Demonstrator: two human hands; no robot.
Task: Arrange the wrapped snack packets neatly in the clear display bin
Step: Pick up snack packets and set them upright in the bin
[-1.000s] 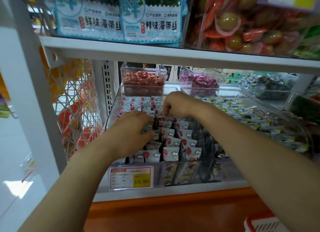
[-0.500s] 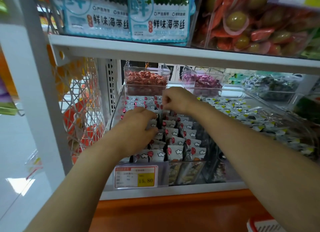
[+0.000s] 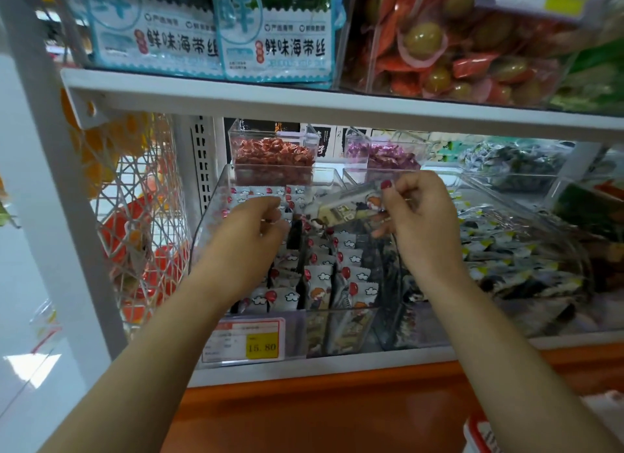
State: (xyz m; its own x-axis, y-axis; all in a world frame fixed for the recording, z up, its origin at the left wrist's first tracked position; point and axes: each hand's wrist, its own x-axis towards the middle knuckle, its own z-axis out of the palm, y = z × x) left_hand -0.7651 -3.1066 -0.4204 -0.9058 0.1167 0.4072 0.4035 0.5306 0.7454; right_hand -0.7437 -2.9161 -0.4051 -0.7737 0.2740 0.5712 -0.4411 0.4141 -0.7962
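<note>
packets (image 3: 324, 277) white with red balloons stand in rows; right hand (image 3: 418, 212) pinches one packet (image 3: 344, 206), left hand (image 3: 251, 236) curled, grip unclear.

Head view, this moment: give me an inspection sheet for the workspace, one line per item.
Surface: white shelf, front edge bare.
Job's things: clear display bin holds upright rows of wrapped snack packets; one lifted packet is above them.
Clutter: price tag reading 15.80 on the bin front.
Grippers: right hand pinches the lifted packet; left hand has its fingers curled over the rows, grip unclear.
Cables: nothing seen.
Surroundings: neighbouring bins of red candies and purple candies; seaweed bags on the upper shelf.
</note>
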